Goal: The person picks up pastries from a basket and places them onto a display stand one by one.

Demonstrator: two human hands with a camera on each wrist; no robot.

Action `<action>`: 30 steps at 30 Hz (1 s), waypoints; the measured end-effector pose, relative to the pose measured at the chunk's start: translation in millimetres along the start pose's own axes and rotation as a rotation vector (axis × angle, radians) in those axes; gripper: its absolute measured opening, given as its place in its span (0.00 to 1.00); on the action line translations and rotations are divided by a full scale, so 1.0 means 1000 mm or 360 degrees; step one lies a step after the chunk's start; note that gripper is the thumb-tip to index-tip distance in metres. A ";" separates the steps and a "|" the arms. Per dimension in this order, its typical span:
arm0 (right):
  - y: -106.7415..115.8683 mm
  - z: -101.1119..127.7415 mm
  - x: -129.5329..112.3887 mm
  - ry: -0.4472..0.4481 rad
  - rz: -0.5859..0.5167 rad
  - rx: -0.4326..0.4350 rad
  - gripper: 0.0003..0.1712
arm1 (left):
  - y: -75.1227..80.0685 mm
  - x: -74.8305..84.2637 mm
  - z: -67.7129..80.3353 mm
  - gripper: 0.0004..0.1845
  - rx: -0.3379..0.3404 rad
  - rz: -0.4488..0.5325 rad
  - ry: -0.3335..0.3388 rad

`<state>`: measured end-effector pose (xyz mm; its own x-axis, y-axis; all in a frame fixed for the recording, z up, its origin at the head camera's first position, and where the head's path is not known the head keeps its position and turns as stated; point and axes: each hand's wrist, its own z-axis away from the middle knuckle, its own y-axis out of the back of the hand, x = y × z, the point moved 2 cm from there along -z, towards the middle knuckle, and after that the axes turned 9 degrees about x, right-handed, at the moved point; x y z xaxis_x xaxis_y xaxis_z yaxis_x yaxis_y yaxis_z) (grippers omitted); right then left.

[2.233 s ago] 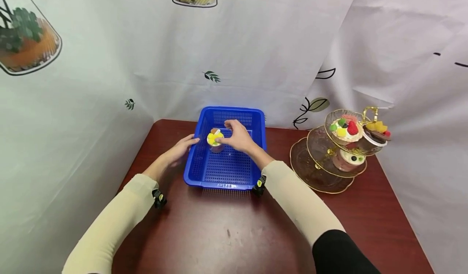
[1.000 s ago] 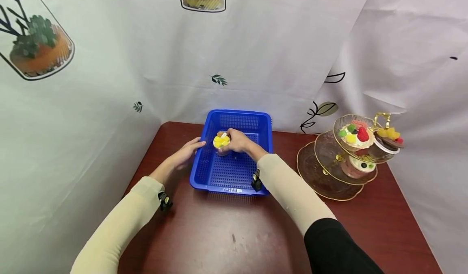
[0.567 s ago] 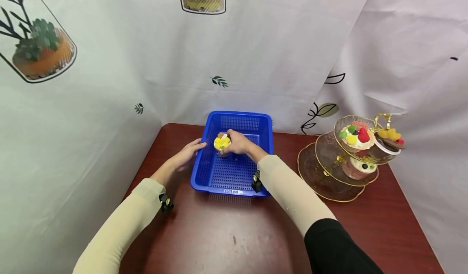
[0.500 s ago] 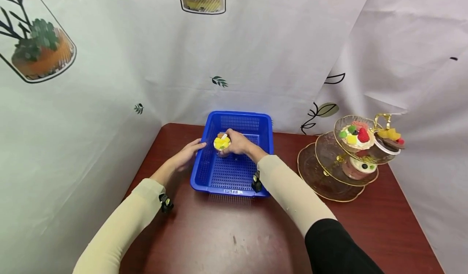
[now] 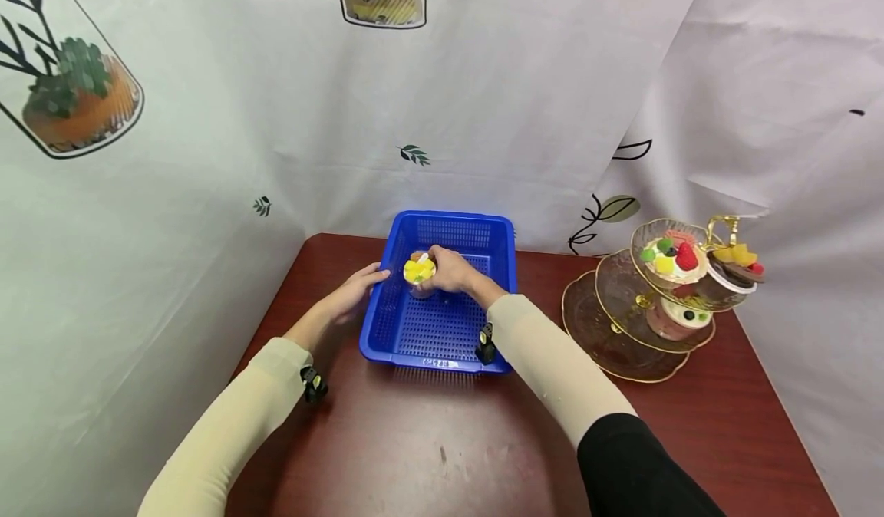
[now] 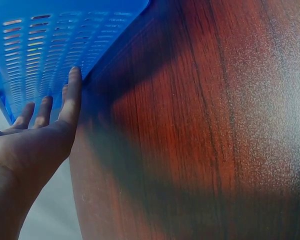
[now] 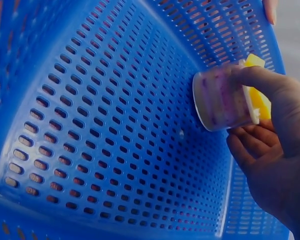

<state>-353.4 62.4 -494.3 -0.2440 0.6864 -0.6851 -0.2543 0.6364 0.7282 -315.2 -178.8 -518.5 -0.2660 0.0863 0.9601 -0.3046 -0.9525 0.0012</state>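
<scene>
My right hand (image 5: pixel 452 269) reaches into a blue plastic basket (image 5: pixel 431 365) and grips a small clear dessert cup (image 7: pixel 222 100) between thumb and fingers. Yellow fruit-like cubes top the cup (image 5: pixel 419 271), which has pinkish layers inside. In the right wrist view the cup's base is close to the perforated basket floor, near the left wall. My left hand (image 5: pixel 354 291) holds that left wall, its thumb over the rim. Seen from the left wrist, the left hand's fingers (image 6: pixel 72 95) lie along the outside of the slotted wall.
To the right stands a three-tier glass stand (image 5: pixel 625 348) with gold edges. A fruit tart (image 5: pixel 675 260) and a chocolate-topped cup (image 5: pixel 732 271) sit on its top tier, a pink dessert cup (image 5: pixel 680 319) on the middle one. Patterned white cloth (image 5: pixel 483 103) hangs behind the dark wooden table (image 5: pixel 387 448).
The right hand has closed its fingers round the dessert cup, having hovered open beside it at first. The head view has shifted slightly. The left hand stays at the basket's left side.
</scene>
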 end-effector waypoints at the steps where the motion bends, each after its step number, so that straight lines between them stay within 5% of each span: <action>1: 0.001 0.000 0.001 0.0011 0.0007 -0.0001 0.35 | 0.000 0.000 0.000 0.31 0.0001 0.0003 0.0001; 16: 0.045 0.019 -0.019 0.0272 -0.0152 0.0121 0.35 | 0.001 0.000 -0.001 0.31 0.0029 0.0001 0.0007; 30: 0.092 0.079 -0.032 0.0374 -0.0230 0.0272 0.39 | 0.000 0.004 0.002 0.31 -0.0012 0.0005 0.0004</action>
<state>-294.8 127.1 -403.9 -0.4311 0.4972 -0.7529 -0.1460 0.7850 0.6020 -314.2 -179.0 -514.2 -0.2694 0.0842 0.9593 -0.3109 -0.9504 -0.0039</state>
